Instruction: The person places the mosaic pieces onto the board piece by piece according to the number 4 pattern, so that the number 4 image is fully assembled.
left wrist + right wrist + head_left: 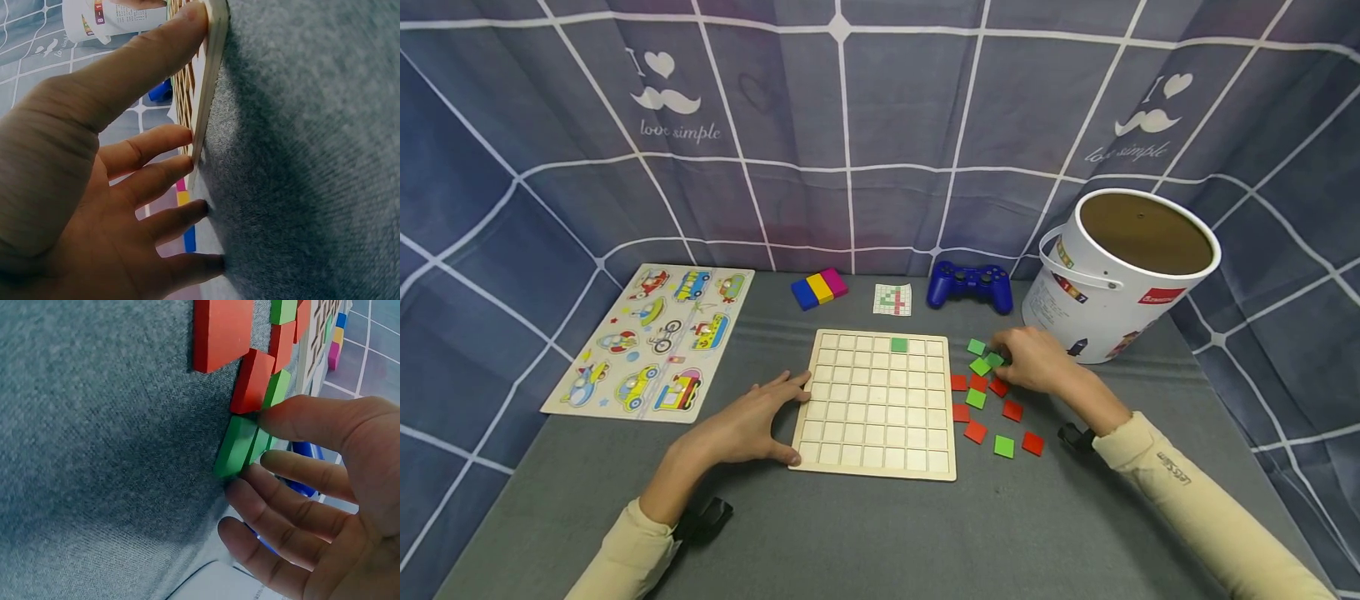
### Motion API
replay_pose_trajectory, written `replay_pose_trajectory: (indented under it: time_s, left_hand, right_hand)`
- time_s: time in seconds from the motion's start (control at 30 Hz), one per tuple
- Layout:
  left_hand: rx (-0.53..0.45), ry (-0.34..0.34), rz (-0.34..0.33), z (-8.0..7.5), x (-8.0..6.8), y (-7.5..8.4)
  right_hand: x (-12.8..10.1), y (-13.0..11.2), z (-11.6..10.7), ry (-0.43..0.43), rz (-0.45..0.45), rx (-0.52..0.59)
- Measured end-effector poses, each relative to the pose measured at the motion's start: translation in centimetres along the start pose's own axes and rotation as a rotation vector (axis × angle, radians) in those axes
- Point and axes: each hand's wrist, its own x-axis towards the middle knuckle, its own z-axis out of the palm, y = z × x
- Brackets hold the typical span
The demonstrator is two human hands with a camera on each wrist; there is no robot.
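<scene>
A person's left hand (741, 429), thumb and fingers spread wide, touches the left edge of a pale wooden board (876, 392) at the center of the frame, while the right hand (1036, 358) brings bent fingers and thumb about a green tile (232, 449); whether they pinch it cannot be told. Flat and plain, the tile shows a long side slanting from upper right to lower left in the right wrist view. The board, ruled into a grid, looks nearly square with no clear long axis, its sides running up the frame; a green square (898, 345) sits in its top row. Red tiles (1012, 410) and light green tiles (1004, 447) lie at varied angles just right of the board. A white bucket (1097, 308) stands at right, near a blue game controller (970, 285).
</scene>
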Motion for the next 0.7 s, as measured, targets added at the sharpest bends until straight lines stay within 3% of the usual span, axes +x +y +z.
replay_pose_trajectory:
  time_s: [0.4,0.7]
  left_hand:
    - [-0.003,-0.004,0.003,0.0,0.1,0.1]
    - [-0.006,-0.011,-0.022,-0.1,0.1,0.2]
  right_hand:
    - [0.2,0.1,0.1,-0.004,0.037,-0.004]
    - [1.0,-0.8,0.1,0.046,0.026,-0.016]
